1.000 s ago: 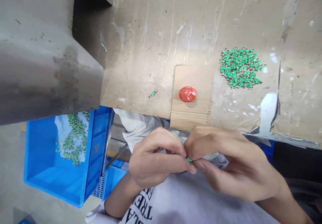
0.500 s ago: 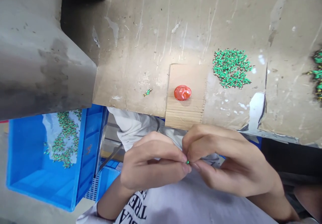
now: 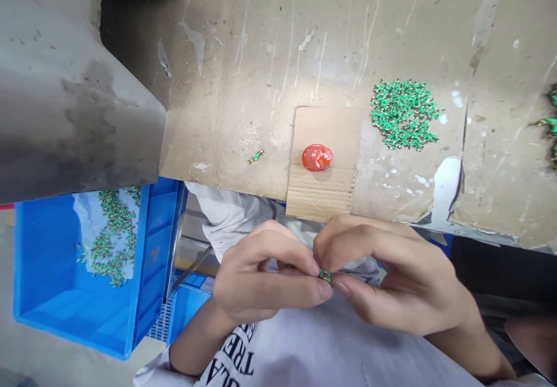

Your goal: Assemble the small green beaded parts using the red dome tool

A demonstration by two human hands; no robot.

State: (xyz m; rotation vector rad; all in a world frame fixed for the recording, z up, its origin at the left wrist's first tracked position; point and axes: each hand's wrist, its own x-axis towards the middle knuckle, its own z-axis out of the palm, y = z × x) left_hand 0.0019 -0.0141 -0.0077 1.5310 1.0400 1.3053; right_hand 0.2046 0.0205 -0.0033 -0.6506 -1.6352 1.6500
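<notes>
My left hand [image 3: 265, 277] and my right hand [image 3: 391, 277] meet fingertip to fingertip below the table's near edge, over my white shirt. Both pinch one tiny green part [image 3: 325, 275] between thumbs and forefingers. On the table above lies a pile of small green parts [image 3: 402, 114], and a single green part [image 3: 255, 156] lies alone to the left. A red blob of paste [image 3: 317, 157] sits on a cardboard square [image 3: 324, 201].
A blue crate [image 3: 52, 282] at lower left holds more green parts on a white sheet. A grey metal block [image 3: 65, 85] fills the upper left. The worn tabletop [image 3: 261, 56] is scratched. More green parts [image 3: 552, 123] show at the right edge.
The hands stay together and turn the small green part slightly; it shows more between the fingertips now. The view has drifted a little.
</notes>
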